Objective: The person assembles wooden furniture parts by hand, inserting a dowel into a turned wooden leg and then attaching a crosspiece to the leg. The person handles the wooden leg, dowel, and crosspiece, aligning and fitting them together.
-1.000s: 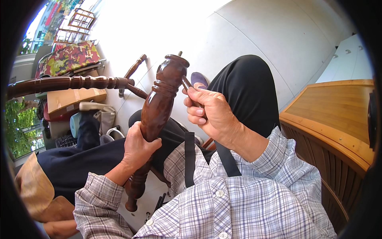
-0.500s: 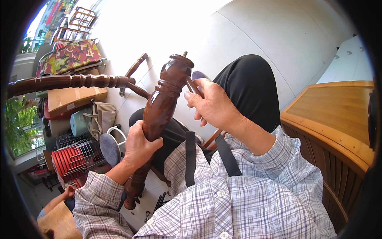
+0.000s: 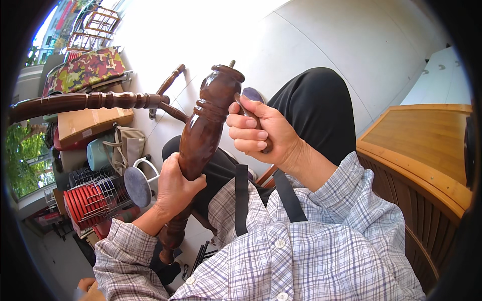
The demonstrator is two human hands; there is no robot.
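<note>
Dark brown, glossy wood: a turned post [image 3: 200,138] stands aslant before the plaid shirt [image 3: 321,246], a short pin [image 3: 232,63] at its top, left hand [image 3: 176,183] wrapped round it below the middle. Right hand [image 3: 268,128], fingers curled and thumb pressed down, grips a slim rod [image 3: 268,146] whose upper end reaches the post's right side; joined or merely touching, cannot tell. Orange-brown wooden cabinet [image 3: 419,133] far right.
</note>
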